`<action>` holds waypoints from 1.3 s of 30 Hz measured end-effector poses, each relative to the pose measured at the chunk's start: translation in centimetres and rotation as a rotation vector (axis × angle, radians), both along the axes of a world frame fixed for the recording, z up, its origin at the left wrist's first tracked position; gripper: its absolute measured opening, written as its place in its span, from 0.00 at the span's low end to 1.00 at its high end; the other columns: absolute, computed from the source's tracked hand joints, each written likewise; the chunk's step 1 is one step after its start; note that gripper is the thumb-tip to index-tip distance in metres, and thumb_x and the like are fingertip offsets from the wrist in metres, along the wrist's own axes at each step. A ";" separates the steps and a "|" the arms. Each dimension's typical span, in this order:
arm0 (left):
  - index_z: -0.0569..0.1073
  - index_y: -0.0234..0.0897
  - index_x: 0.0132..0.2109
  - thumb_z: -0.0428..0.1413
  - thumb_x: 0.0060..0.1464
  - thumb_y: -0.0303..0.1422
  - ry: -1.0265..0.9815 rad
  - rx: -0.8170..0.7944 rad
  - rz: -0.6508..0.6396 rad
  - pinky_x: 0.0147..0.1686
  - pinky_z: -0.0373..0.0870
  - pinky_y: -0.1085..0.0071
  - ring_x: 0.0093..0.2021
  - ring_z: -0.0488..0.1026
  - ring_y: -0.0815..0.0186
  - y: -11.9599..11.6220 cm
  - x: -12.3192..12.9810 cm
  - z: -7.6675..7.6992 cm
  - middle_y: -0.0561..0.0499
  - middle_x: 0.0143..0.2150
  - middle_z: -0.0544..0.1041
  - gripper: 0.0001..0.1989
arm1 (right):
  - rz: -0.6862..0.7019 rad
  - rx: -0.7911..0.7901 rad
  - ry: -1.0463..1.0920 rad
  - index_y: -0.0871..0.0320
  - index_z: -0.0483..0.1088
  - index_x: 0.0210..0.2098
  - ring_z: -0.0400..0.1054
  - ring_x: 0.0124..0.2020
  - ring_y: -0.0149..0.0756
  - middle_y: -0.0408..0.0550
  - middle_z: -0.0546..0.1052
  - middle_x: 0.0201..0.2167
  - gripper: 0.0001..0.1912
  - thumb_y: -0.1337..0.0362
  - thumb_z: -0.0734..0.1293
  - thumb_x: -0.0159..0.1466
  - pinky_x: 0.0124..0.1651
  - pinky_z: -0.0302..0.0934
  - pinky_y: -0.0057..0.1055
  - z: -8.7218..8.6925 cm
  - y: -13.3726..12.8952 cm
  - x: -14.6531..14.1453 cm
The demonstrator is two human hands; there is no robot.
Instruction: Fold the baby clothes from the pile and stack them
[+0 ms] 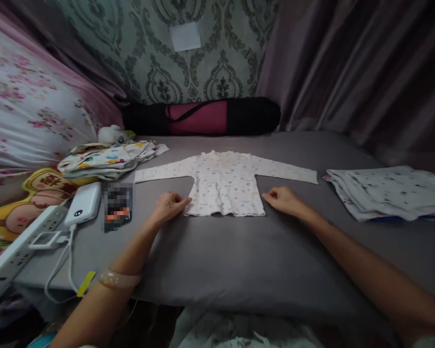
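A small white long-sleeved shirt (224, 186) with a fine print lies flat, its sleeves spread to both sides and its hem toward me. My left hand (169, 207) is closed in a pinch at the shirt's left side edge, just above the hem. On the opposite side, my right hand (283, 199) has its thumb and fingers pinched together at the right side edge. The fabric between the two hands shows slight ripples along the hem.
A folded stack of cloth (387, 193) lies at the right, a colourful printed pile (108, 159) at the left. Near my left arm are a white power bank (83, 203), a power strip (25, 246) and cables. A long black and red bag (199, 117) lies along the wall.
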State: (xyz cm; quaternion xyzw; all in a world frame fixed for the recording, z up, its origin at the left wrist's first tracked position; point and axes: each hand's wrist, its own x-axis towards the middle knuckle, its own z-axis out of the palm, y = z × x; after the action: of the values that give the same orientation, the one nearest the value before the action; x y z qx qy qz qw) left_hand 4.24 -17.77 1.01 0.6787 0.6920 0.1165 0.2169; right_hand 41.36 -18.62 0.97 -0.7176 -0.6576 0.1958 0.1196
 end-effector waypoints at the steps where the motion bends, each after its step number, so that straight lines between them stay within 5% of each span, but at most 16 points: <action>1: 0.73 0.36 0.25 0.53 0.50 0.48 0.000 -0.001 0.003 0.24 0.55 0.72 0.25 0.66 0.65 -0.2 0.4 0.1 0.51 0.20 0.70 0.19 | 0.010 -0.015 -0.010 0.57 0.73 0.25 0.70 0.28 0.35 0.46 0.77 0.25 0.16 0.53 0.64 0.60 0.27 0.54 0.27 0.1 -0.7 -0.3; 7: 0.70 0.37 0.21 0.55 0.46 0.45 -0.051 -0.020 0.014 0.24 0.55 0.72 0.24 0.65 0.66 -0.7 1.8 0.2 0.54 0.17 0.65 0.16 | 0.069 -0.022 -0.039 0.56 0.71 0.25 0.66 0.24 0.31 0.44 0.75 0.24 0.11 0.55 0.67 0.57 0.26 0.50 0.26 0.7 -2.8 -2.5; 13: 0.68 0.37 0.28 0.54 0.45 0.45 -0.301 0.049 0.075 0.23 0.57 0.74 0.23 0.65 0.68 -0.9 1.6 -0.2 0.56 0.20 0.68 0.14 | 0.060 0.039 0.034 0.56 0.68 0.27 0.64 0.24 0.29 0.42 0.73 0.24 0.07 0.62 0.63 0.59 0.26 0.49 0.25 0.8 -3.0 -2.8; 16: 0.68 0.39 0.37 0.52 0.48 0.44 -0.362 0.121 0.000 0.24 0.58 0.74 0.22 0.63 0.69 -1.1 0.8 -0.4 0.58 0.21 0.68 0.14 | 0.056 0.017 0.102 0.57 0.69 0.34 0.64 0.23 0.30 0.41 0.73 0.23 0.05 0.63 0.62 0.60 0.25 0.49 0.25 0.9 -3.0 -2.3; 19: 0.70 0.40 0.39 0.50 0.53 0.43 -0.213 0.178 -0.127 0.27 0.57 0.73 0.25 0.64 0.68 -1.2 -0.1 -0.7 0.56 0.23 0.68 0.13 | 0.164 0.029 0.056 0.56 0.69 0.39 0.65 0.25 0.30 0.41 0.74 0.26 0.07 0.65 0.61 0.62 0.27 0.50 0.25 1.1 -3.1 -1.7; 23: 0.73 0.40 0.38 0.47 0.56 0.42 -0.082 0.115 -0.268 0.29 0.58 0.72 0.27 0.65 0.67 -1.1 -0.9 -0.8 0.54 0.26 0.70 0.14 | 0.280 0.008 -0.137 0.55 0.69 0.37 0.69 0.32 0.34 0.46 0.77 0.32 0.08 0.64 0.59 0.65 0.31 0.49 0.27 1.2 -3.5 -1.8; 28: 0.75 0.37 0.36 0.51 0.52 0.44 -0.182 -0.017 -0.297 0.27 0.57 0.74 0.25 0.64 0.69 -0.3 -1.4 0.3 0.55 0.24 0.69 0.16 | 0.311 0.007 -0.320 0.55 0.68 0.43 0.71 0.36 0.38 0.51 0.77 0.38 0.10 0.64 0.57 0.67 0.32 0.49 0.29 1.2 -4.0 -2.2; 32: 0.74 0.35 0.29 0.52 0.49 0.47 -0.306 -0.044 -0.048 0.22 0.52 0.74 0.21 0.59 0.71 1.8 -1.1 0.7 0.56 0.19 0.65 0.18 | 0.351 0.004 -0.187 0.55 0.72 0.36 0.71 0.36 0.36 0.48 0.78 0.35 0.10 0.62 0.59 0.65 0.32 0.50 0.27 2.0 -1.9 -1.6; 35: 0.72 0.35 0.26 0.52 0.50 0.44 -0.292 0.036 0.262 0.21 0.53 0.73 0.20 0.60 0.70 4.4 0.2 0.1 0.56 0.16 0.62 0.17 | 0.184 0.039 -0.184 0.57 0.74 0.32 0.71 0.34 0.38 0.51 0.79 0.32 0.15 0.61 0.58 0.66 0.31 0.51 0.28 2.4 1.4 -1.5; 39: 0.75 0.34 0.29 0.55 0.49 0.45 -0.162 0.045 0.463 0.27 0.61 0.70 0.28 0.72 0.60 7.3 2.4 -0.6 0.47 0.22 0.73 0.17 | -0.044 0.069 -0.199 0.59 0.77 0.34 0.73 0.38 0.41 0.56 0.80 0.36 0.19 0.57 0.58 0.66 0.33 0.54 0.29 1.7 5.1 -2.3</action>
State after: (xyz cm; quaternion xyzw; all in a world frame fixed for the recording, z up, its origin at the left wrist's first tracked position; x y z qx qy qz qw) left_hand 6.68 -10.52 0.40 0.4952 0.8066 0.2326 0.2238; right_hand 39.07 -13.57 2.63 -0.7432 -0.6566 0.0982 0.0829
